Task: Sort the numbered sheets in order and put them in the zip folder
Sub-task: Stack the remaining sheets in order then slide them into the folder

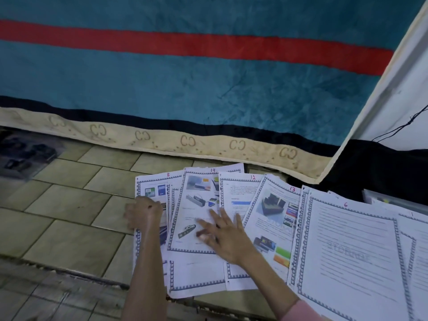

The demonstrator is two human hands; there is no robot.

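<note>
Numbered sheets (231,228) lie fanned across the tiled floor (69,205) in front of you, just below the edge of the teal blanket (185,89). The sort looks barely started: read left to right, the red numbers run 8, 14, 12, 13, 6, then what seems a 1 at the right edge, so ordering and filing are both left. A clear case (389,200) shows partly behind the sheets at right; whether that is the zip folder, and what it holds, you cannot tell. Your right hand (222,235) rests spread on sheet 14 (196,205), fingers straight. Your left hand (144,212) sits curled over sheet 8 (150,188); whether it pinches the paper is unclear.
</note>
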